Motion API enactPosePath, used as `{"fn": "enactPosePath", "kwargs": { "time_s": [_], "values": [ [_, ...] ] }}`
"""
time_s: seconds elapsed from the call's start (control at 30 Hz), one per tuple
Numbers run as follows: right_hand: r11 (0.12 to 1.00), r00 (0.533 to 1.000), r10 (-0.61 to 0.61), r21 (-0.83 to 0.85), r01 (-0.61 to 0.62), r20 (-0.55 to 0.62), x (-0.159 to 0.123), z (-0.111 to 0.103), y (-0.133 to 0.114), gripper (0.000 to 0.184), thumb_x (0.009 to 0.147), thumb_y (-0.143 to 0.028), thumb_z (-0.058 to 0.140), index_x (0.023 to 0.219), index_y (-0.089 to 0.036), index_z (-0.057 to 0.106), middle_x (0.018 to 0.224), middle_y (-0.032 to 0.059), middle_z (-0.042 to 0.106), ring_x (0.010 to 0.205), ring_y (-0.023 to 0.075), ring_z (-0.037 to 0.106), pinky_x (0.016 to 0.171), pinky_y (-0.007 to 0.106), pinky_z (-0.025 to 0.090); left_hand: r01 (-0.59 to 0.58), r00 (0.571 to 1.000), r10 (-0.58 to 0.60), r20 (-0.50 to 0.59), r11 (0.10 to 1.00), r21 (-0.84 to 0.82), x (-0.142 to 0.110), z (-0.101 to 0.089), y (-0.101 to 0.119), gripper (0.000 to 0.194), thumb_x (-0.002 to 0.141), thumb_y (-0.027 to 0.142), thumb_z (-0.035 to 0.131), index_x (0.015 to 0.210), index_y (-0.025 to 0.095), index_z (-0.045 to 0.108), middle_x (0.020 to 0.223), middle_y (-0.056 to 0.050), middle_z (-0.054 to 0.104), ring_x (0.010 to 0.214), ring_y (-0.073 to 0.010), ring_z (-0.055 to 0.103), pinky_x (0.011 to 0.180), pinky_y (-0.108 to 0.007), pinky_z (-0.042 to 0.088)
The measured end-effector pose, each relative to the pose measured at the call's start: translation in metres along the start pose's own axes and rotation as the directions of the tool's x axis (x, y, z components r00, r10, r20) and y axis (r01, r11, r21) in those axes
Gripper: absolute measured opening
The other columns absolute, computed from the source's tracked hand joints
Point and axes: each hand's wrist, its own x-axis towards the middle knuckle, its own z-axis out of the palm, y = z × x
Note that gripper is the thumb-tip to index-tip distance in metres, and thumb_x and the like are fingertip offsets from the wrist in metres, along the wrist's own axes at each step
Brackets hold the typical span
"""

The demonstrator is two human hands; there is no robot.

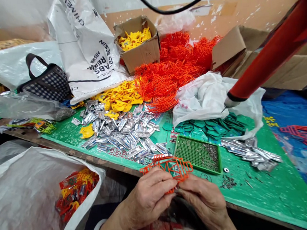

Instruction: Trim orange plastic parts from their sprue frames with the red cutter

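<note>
An orange-red plastic lattice frame (184, 166) is held up at the table's front edge. My left hand (151, 196) is closed on its near left side, with the thumb and fingers pinched together. Opposite it, my right hand (206, 197) pinches the lower right part of the same frame; what lies between the fingertips is hidden. Just beyond the hands are a pile of shiny metal plates (122, 128) and a green mesh tray (176, 152) containing small dark metal pieces.
Yellow plastic parts (124, 96) and a heap of orange-red frames (163, 78) lie farther back, near a cardboard box (141, 59). Green pieces (213, 126) sit by a white bag (202, 93). A red pole (267, 49) slants in from the right. An open sack (21, 196) stands left.
</note>
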Motion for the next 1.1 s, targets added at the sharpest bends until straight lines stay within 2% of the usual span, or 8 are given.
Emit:
{"fn": "enactPosePath", "kwargs": {
  "time_s": [0.33,0.5,0.67,0.73,0.8,0.93,1.0,1.1],
  "values": [
    [0.999,1.0,0.016,0.035,-0.015,-0.015,0.001,0.002,-0.001,0.018,0.088,-0.009,0.064,0.101,-0.02,0.069,0.081,0.0038,0.075,0.069,0.0147,0.071,0.063,0.022,0.058,-0.019,1.0,0.018,0.007,0.997,0.069,0.0,0.002,0.0,0.034,0.09,0.003,0.051,0.121,0.014,0.059,0.096,-0.011,0.071,0.089,-0.0195,0.065,0.078,-0.033,0.058],
    [1.0,0.999,0.026,0.017,-0.025,-0.045,0.001,0.005,0.001,0.015,0.088,-0.01,0.064,0.096,-0.021,0.069,0.072,0.0011,0.071,0.06,0.0129,0.067,0.057,0.021,0.055,-0.013,0.999,0.01,0.031,0.996,0.087,-0.002,0.003,0.0,0.04,0.09,0.001,0.046,0.127,0.013,0.057,0.099,-0.013,0.07,0.092,-0.0202,0.064,0.081,-0.034,0.058],
    [1.0,0.997,0.019,-0.01,-0.02,-0.071,0.001,0.009,0.001,0.013,0.089,-0.011,0.063,0.096,-0.021,0.068,0.071,0.0007,0.071,0.061,0.0129,0.067,0.058,0.021,0.056,0.0,1.0,-0.002,0.027,0.995,0.098,-0.003,0.005,-0.001,0.035,0.091,0.003,0.046,0.123,0.012,0.058,0.097,-0.012,0.069,0.09,-0.0204,0.064,0.08,-0.033,0.057],
    [0.997,0.998,-0.005,-0.082,0.0,-0.067,0.001,0.01,-0.001,0.014,0.09,-0.011,0.061,0.098,-0.02,0.067,0.073,0.0016,0.071,0.063,0.013,0.068,0.06,0.021,0.057,-0.005,1.0,0.001,0.03,0.993,0.118,-0.003,0.005,-0.002,0.034,0.091,0.002,0.045,0.121,0.012,0.058,0.096,-0.012,0.069,0.088,-0.0202,0.063,0.078,-0.033,0.057],
    [0.963,0.992,-0.074,-0.267,0.045,-0.098,0.002,0.01,-0.004,0.015,0.091,-0.012,0.06,0.101,-0.019,0.068,0.074,0.0032,0.069,0.065,0.0134,0.066,0.06,0.021,0.057,-0.012,0.999,0.007,0.036,0.989,0.15,-0.002,0.006,-0.003,0.036,0.09,0.0,0.044,0.12,0.011,0.058,0.095,-0.012,0.068,0.085,-0.02,0.062,0.075,-0.033,0.057],
    [0.751,0.961,-0.234,-0.655,0.082,-0.147,0.002,0.009,-0.009,0.023,0.088,-0.013,0.063,0.108,-0.019,0.072,0.09,0.0099,0.067,0.081,0.0181,0.066,0.068,0.027,0.058,-0.045,0.999,0.037,0.038,0.973,0.225,0.0,0.01,-0.003,0.032,0.091,0.0,0.043,0.12,0.01,0.055,0.089,-0.011,0.068,0.08,-0.0202,0.062,0.073,-0.035,0.058],
    [0.723,0.969,-0.234,-0.68,0.12,-0.078,0.001,0.008,-0.009,0.028,0.088,-0.01,0.061,0.113,-0.018,0.07,0.103,0.0135,0.069,0.091,0.0216,0.066,0.075,0.033,0.059,-0.017,1.0,0.015,0.009,0.968,0.252,-0.001,0.013,-0.003,0.031,0.092,0.002,0.042,0.12,0.012,0.051,0.089,-0.009,0.068,0.081,-0.0202,0.064,0.074,-0.034,0.058],
    [0.807,0.989,-0.149,-0.577,0.13,0.014,0.001,0.006,-0.007,0.029,0.089,-0.007,0.058,0.115,-0.016,0.068,0.103,0.0138,0.072,0.089,0.0223,0.067,0.075,0.036,0.059,0.049,0.998,-0.035,-0.06,0.967,0.25,-0.005,0.019,-0.004,0.033,0.091,0.002,0.042,0.12,0.016,0.047,0.092,-0.007,0.069,0.082,-0.019,0.066,0.074,-0.032,0.059]
  ]
}}
